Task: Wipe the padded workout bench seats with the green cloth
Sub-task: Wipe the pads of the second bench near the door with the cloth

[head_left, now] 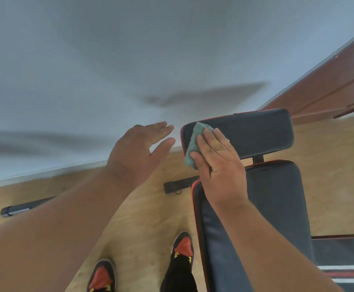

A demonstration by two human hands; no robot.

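Shoes (142, 268) on the wood floor (142, 224) sit nearest, beside the long pad (277, 207) running away from the person. Right hand (218, 167) lies flat, fingers straight, pressing the green cloth (194, 142) onto the left end of the small far pad (256, 131), whose long axis runs left-right. So there's plenty of room to sweep rightward, but the pad's edge is right under the cloth. Left hand (138, 150) hovers open, holding nothing, near the wall (129, 60).

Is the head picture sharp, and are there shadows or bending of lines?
Head view: wall smeared by motion blur, carrying soft grey shadows; right hand and green cloth on the upper bench pad fairly sharp; wide-angle lens tilts the floor line.
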